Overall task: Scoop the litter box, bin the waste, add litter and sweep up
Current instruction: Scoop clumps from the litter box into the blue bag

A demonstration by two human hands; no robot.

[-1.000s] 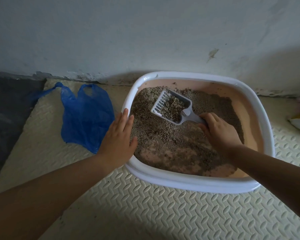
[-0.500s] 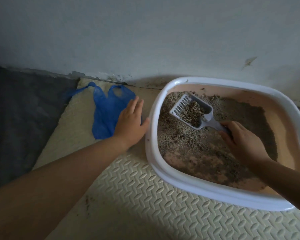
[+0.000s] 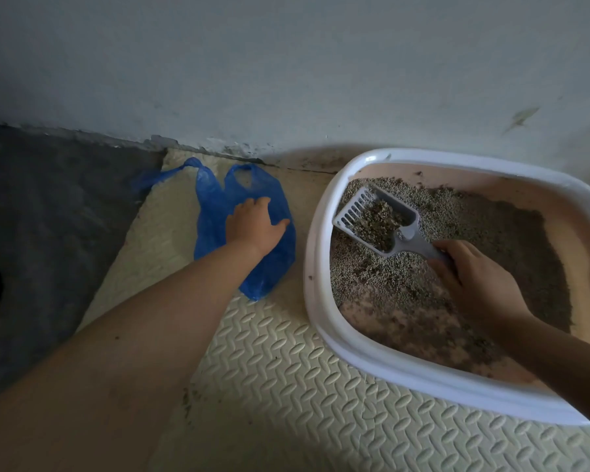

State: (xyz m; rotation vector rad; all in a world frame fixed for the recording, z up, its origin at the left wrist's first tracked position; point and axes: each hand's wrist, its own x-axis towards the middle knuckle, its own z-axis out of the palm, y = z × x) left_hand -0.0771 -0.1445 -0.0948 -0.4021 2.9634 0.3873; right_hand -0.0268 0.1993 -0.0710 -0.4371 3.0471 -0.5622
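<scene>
Two bare forearms reach over a cream foam mat, where a few stray grains lie near 7 o'clock of the frame. At 3 o'clock sits the white-rimmed litter box. Its pink pan holds grey litter banked toward the far side, with bare bottom showing along the near edge. The right grip, entering from 4 o'clock, is clenched round the handle of a grey slotted scoop. The scoop sits low at the box's 10 o'clock corner with brownish clumps in its bowl. At 9 o'clock of the box, just beside the rim, a blue plastic bag lies flat and apparently empty on the mat. The left grip rests on it released, fingers spread, pinching nothing. Beyond, a pale scuffed wall meets dark flooring at 9 o'clock of the frame.

Binning the scooped load looks to be the step in hand. Done well, the left grip gathers the bag's handles and opens its mouth close to the rim. A short shake over the litter first would sift out clean grains. The scoop is then best kept level and carried low, so spill falls into the pan, not onto the mat.
</scene>
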